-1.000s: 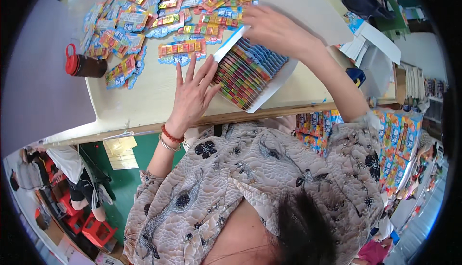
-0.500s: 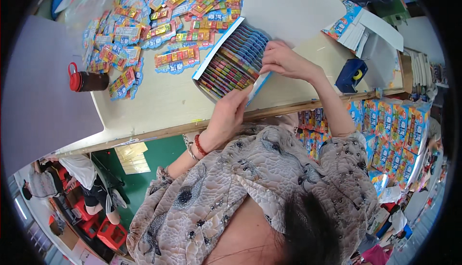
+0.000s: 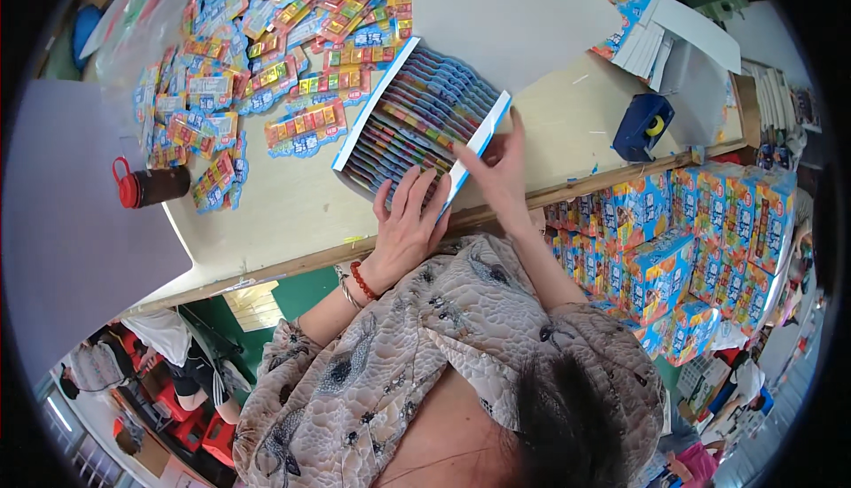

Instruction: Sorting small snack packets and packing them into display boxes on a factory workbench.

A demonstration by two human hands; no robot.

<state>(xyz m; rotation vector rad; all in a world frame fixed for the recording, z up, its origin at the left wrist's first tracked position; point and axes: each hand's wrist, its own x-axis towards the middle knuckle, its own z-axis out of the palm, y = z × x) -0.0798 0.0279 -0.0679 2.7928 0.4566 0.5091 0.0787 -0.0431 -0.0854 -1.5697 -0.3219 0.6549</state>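
An open display box (image 3: 376, 109) with white and blue edges lies tilted on the table in front of me. Rows of blue-edged blister packs (image 3: 417, 120) stand packed inside it, their colourful pieces partly visible. My left hand (image 3: 406, 226) rests over the box's near side with fingers spread across the pack ends. At the right-hand wall, my right hand (image 3: 503, 176) grips the box, thumb over the rim and the other fingers along the outside. The box's underside is hidden.
Many loose blister packs (image 3: 306, 124) are heaped at the far left. A brown bottle with a red cap (image 3: 164, 187) lies beside them. A blue tape dispenser (image 3: 642, 129) and an opened carton (image 3: 687, 40) sit to the right. Stacked printed boxes (image 3: 656, 266) stand below the table edge.
My right hand has come off the packs at the far right and down to the box's right wall. My left fingers have spread onto the packs. The view has shifted slightly.
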